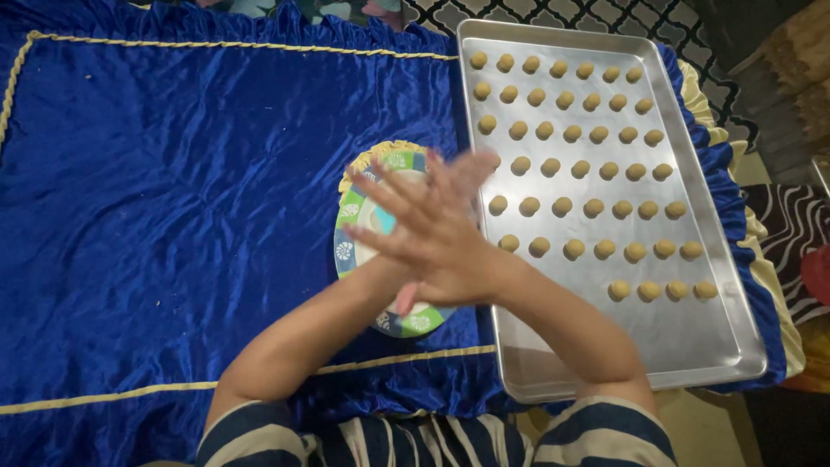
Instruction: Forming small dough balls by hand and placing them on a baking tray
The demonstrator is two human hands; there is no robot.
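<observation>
My two hands are pressed palm to palm above a round plate [345, 252] with a green and blue patterned rim. My right hand [424, 232] lies on top, fingers spread and pointing left. My left hand [474, 167] is underneath, its fingertips showing toward the tray. Anything between the palms is hidden. Just to the right lies a long metal baking tray [692, 342] holding several rows of small tan dough balls [562, 206]. The front part of the tray is bare.
A shiny blue velvet cloth [173, 216] with gold cord trim covers the surface under the plate and tray. A black and white patterned rug [795, 225] shows at the right edge. My striped sleeves are at the bottom.
</observation>
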